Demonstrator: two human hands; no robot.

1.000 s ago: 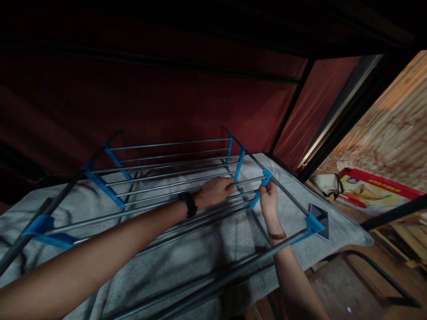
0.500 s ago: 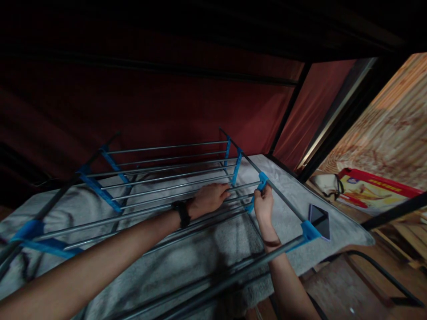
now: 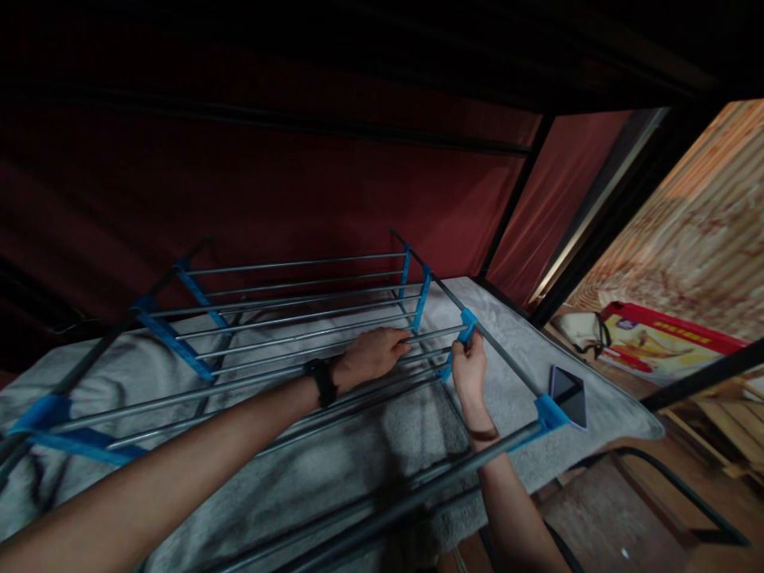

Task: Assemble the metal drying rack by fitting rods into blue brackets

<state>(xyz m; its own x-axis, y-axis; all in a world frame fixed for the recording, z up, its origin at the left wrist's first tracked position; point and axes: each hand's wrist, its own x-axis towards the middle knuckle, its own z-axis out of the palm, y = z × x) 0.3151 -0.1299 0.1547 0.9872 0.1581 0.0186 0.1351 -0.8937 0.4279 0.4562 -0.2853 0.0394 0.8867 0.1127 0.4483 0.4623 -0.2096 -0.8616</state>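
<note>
A folding drying rack (image 3: 286,314) of grey metal rods and blue plastic brackets lies flat over a grey blanket (image 3: 358,446). My left hand (image 3: 370,354), a black band on its wrist, is closed round one of the thin rods near the rack's right side. My right hand (image 3: 469,370) reaches up from below and pinches the blue bracket (image 3: 464,326) where that rod meets the side rail.
A dark phone (image 3: 567,391) lies on the blanket's right edge beside another blue bracket (image 3: 547,412). A red curtain hangs behind. At the right, a red box (image 3: 662,342) rests on a wooden floor, and black metal frame bars cross the lower right.
Both hands stay on the same rod and bracket. The view has drifted slightly, so the rack sits a little further left and lower in the picture.
</note>
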